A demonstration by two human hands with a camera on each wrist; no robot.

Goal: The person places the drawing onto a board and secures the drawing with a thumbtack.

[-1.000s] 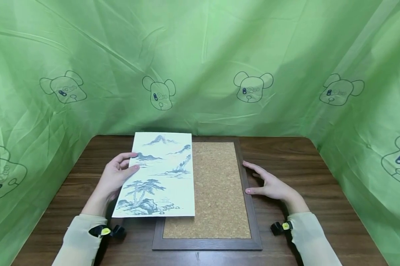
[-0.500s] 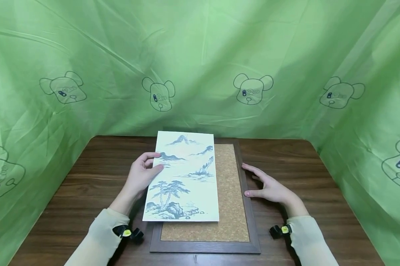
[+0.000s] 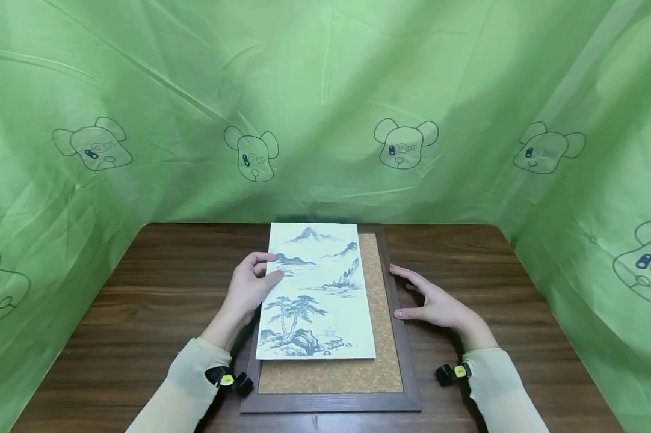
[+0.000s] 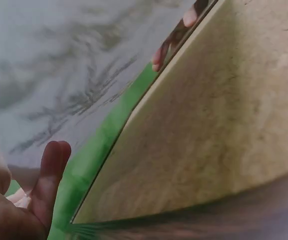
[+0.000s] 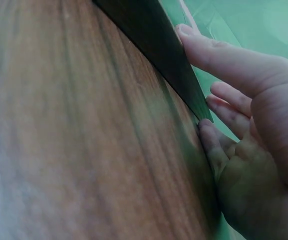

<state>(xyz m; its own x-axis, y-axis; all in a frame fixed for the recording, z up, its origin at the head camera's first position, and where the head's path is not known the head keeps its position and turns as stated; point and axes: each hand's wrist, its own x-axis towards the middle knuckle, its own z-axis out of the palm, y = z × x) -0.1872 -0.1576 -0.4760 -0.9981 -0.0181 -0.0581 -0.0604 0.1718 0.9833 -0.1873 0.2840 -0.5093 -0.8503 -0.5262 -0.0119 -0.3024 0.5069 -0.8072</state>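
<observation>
In the head view, a white printed sheet point(image 3: 317, 288) with blue-grey mountains and pines lies over a framed corkboard point(image 3: 331, 400) with a dark wooden frame. The sheet hides most of the left part of the cork. My left hand point(image 3: 248, 288) pinches the sheet's left edge, thumb on the printed face; the left wrist view shows the thumb point(image 4: 53, 175) against the sheet point(image 4: 59, 75). At the frame's right side, my right hand point(image 3: 436, 304) touches the outer edge with spread fingertips. The right wrist view has those fingers along the dark frame edge point(image 5: 158, 45).
A brown wood-grain table point(image 3: 157, 300) carries the corkboard. Green cloth point(image 3: 314, 90) with printed bear heads hangs behind it and along both sides. Both wrists wear small black cameras, one near the frame's lower left.
The left hand has carried the sheet rightward, from past the frame's left side to over the cork, and straightened it slightly. The right hand has stayed at the frame's edge.
</observation>
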